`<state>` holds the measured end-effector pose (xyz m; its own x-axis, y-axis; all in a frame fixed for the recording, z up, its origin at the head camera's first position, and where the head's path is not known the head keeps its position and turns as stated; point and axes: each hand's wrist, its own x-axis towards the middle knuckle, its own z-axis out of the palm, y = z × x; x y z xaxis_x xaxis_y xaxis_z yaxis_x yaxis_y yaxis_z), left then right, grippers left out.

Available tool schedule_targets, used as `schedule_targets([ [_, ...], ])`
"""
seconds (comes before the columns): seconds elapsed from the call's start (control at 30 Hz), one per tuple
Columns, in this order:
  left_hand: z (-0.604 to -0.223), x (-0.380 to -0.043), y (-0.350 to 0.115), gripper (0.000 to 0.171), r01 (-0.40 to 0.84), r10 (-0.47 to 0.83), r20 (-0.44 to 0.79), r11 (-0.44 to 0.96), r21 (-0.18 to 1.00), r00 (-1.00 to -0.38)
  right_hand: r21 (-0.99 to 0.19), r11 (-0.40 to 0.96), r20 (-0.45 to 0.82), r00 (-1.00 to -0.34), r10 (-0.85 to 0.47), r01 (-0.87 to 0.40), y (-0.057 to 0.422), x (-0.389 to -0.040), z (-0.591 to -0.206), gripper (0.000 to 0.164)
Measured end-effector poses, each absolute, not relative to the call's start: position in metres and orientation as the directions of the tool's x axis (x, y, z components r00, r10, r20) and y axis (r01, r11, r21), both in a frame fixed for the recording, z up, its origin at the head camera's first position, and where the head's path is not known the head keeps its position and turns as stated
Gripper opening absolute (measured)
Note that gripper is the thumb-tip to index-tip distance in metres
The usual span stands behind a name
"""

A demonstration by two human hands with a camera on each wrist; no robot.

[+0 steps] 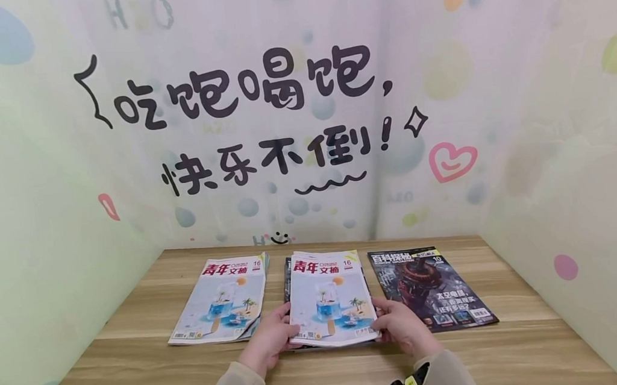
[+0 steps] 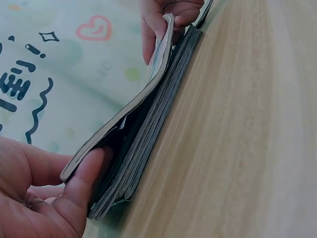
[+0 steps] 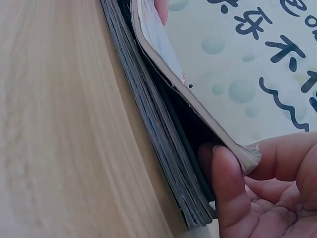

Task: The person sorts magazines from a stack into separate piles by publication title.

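A white magazine (image 1: 324,294) with red title characters and a popsicle picture lies on top of a stack in the middle of the table. My left hand (image 1: 270,339) pinches its near left corner, while my right hand (image 1: 406,328) pinches the near right one. Both wrist views show its near edge lifted at the corners, with a dark gap over the dark-edged magazines (image 2: 153,134) beneath. Those lower magazines rest on the wood, mostly hidden by the top one. In the right wrist view, the held corner (image 3: 247,157) bends a little between thumb and finger.
To the left lies another white popsicle magazine (image 1: 216,305) with other pages peeking out under it. A dark-covered magazine (image 1: 430,288) lies to the right. The wooden table (image 1: 154,380) is bounded by printed curtain walls (image 1: 299,211) at the back and both sides.
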<state>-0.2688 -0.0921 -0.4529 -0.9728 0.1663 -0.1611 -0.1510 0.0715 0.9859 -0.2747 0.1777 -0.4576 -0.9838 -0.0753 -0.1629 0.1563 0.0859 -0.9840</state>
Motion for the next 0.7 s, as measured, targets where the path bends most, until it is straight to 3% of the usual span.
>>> schedule_targets([
  [0.7,-0.445,-0.269,-0.096,0.062,-0.177,0.151,-0.174,-0.006,0.984,-0.973,-0.988,0.114,-0.108,-0.994,-0.011,0.106,0.173,-0.271,-0.446,0.062],
])
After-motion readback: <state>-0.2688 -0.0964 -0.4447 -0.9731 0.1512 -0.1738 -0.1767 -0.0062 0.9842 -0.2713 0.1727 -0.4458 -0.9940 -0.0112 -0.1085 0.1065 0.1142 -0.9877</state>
